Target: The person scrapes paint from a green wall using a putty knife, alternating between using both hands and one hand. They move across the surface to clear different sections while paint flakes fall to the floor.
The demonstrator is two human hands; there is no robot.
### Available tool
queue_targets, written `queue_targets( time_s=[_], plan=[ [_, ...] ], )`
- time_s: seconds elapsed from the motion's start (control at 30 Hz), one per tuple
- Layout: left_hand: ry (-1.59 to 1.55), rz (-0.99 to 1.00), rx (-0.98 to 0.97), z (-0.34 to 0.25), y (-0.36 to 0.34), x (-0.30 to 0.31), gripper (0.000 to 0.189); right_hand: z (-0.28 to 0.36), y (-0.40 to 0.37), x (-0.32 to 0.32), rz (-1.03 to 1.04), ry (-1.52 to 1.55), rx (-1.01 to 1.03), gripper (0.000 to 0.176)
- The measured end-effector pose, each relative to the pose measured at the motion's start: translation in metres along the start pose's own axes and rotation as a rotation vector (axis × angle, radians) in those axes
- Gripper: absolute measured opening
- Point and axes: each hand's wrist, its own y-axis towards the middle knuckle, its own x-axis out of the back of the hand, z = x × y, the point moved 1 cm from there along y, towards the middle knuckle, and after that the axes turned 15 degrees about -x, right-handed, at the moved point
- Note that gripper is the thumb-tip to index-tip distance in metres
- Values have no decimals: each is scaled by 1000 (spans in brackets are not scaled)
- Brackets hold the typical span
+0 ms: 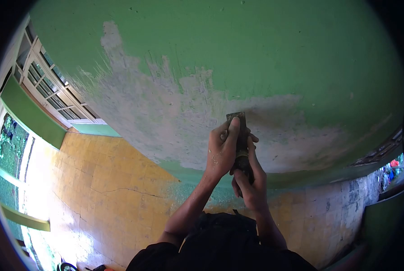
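A dark flat-bladed scraper (pixel 242 135) is held upright between both hands, its square top end at the wall. My left hand (pixel 223 147) is closed on the blade part, with the thumb lying along its face and pale flakes on the skin. Lower down, my right hand (pixel 251 183) wraps round the handle. The green wall (pixel 274 54) has a large bare, whitish patch (pixel 143 106) with ragged, scratched edges. The blade's top end is over this patch.
Yellow floor tiles (pixel 102 167) with a crack lie below, with pale debris (pixel 188 192) along the wall's foot. White-framed glass doors (pixel 53 86) stand at the left. Green railings (pixel 26 219) border the bright left side. Colourful items (pixel 394 163) are at the far right.
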Motion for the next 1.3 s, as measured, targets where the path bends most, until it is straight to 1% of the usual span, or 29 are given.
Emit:
queue_targets(
  time_s=[0.1, 0.27, 0.37, 0.47, 0.67, 0.8, 0.87, 0.97, 1.07, 1.1, 1.17, 1.2, 1.3],
  plan=[
    [-52, -17, -21, 0, -4, 8, 47, -6, 5, -9, -35, 12, -6, 72],
    [-194, -46, -7, -15, 4, 11, 48, 3, 15, -20, -74, -64, 44, 68],
    [-219, -10, 0, -10, 9, 19, 46, 2, 21, -25, -98, -78, 76, 67],
    [-4, -88, -71, -8, 15, 15, 46, 9, 24, -28, -102, -34, 62, 66],
    [40, -102, -98, -12, 16, 15, 44, 5, 25, -31, -112, 11, 57, 64],
    [30, -80, -110, -25, 22, 13, 44, 20, 30, -35, -95, 53, 67, 62],
    [59, -52, -140, -30, 26, 15, 44, 16, 27, -38, -120, 62, 47, 62],
    [88, -85, -136, -2, 16, 21, 44, 8, 26, -41, -148, 38, 39, 62],
    [47, -45, -111, -27, 26, 16, 44, 20, 29, -43, -158, 58, 62, 63],
    [49, -36, -95, -27, 24, 17, 43, 25, 29, -45, -151, 77, 74, 63],
    [57, -9, -87, -29, 27, 18, 43, 13, 24, -44, -152, 75, 44, 63],
    [56, -44, -104, -20, 22, 19, 44, 8, 24, -43, -155, 73, 36, 62],
    [109, -56, -90, -6, 17, 24, 44, 2, 26, -45, -199, 23, 35, 62]
  ],
)
